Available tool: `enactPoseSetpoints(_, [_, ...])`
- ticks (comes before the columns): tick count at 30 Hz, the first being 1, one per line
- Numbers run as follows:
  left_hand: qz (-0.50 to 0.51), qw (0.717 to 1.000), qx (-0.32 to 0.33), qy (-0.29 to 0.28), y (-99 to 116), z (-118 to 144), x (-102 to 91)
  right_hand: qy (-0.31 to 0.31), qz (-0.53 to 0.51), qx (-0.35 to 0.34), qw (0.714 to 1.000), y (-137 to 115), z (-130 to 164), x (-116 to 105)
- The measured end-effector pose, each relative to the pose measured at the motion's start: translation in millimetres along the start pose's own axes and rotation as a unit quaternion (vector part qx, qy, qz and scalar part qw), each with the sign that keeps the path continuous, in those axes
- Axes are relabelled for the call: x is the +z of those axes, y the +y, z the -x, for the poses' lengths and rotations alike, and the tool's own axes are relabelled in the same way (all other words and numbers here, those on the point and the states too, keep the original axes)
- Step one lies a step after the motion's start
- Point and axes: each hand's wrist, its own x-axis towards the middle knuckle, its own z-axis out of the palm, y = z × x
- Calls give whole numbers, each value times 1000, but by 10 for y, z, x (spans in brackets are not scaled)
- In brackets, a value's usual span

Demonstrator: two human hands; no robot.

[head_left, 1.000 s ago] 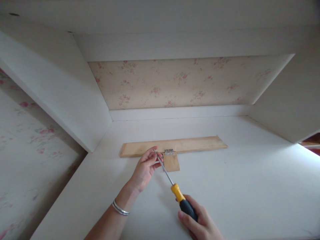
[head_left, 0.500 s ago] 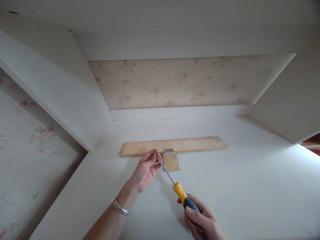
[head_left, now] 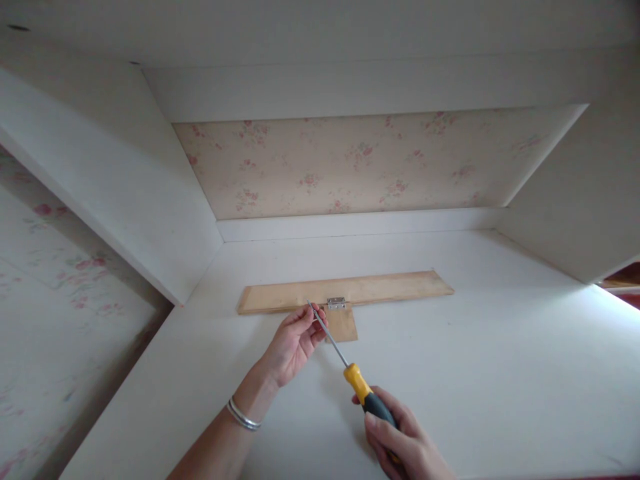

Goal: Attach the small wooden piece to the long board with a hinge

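Note:
My right hand (head_left: 395, 433) is wrapped around the yellow and black handle of a screwdriver (head_left: 359, 381), whose thin metal shaft slants up and left. Close to the shaft's tip, my left hand (head_left: 295, 343) is closed, thumb and fingers pinched at the metal. Whether a small screw is also there is too small to tell. Just right of my left fingertips, a small silver hinge (head_left: 337, 303) joins a long wooden strip (head_left: 390, 287) to a short wooden piece (head_left: 344, 325). My left fingers partly cover the short piece's left edge.
The wood lies on a white panel (head_left: 450, 373). A white side board (head_left: 115, 167) rises at the left, another (head_left: 585, 200) at the right. Behind is a flower-patterned wall (head_left: 340, 167) below a white overhead surface (head_left: 320, 33).
The left fingers have slid slightly down the shaft, so the screwdriver tip shows more beyond them. The right hand has shifted slightly left with the handle. The view has moved a little.

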Motion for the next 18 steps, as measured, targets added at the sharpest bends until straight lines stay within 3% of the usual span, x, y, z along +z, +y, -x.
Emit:
enactPoseSetpoints(4, [-20,1000,1,-1,-27,1,7,27,57,12,998,34,-15,44])
enactPoseSetpoints(8, [-99,995,20,12,-48,25,41,134,186,-82,970,66,2,106])
enactPoseSetpoints(11, [-177,983,24,34,-57,19,48,207,215,-123,946,21,69,53])
enactPoseSetpoints(15, [-295,948,61,102,-79,-74,-52,307,199,-145,919,-195,199,-176])
enactPoseSetpoints(18, [-388,906,69,155,-109,-160,-168,395,201,-180,878,-439,249,-355])
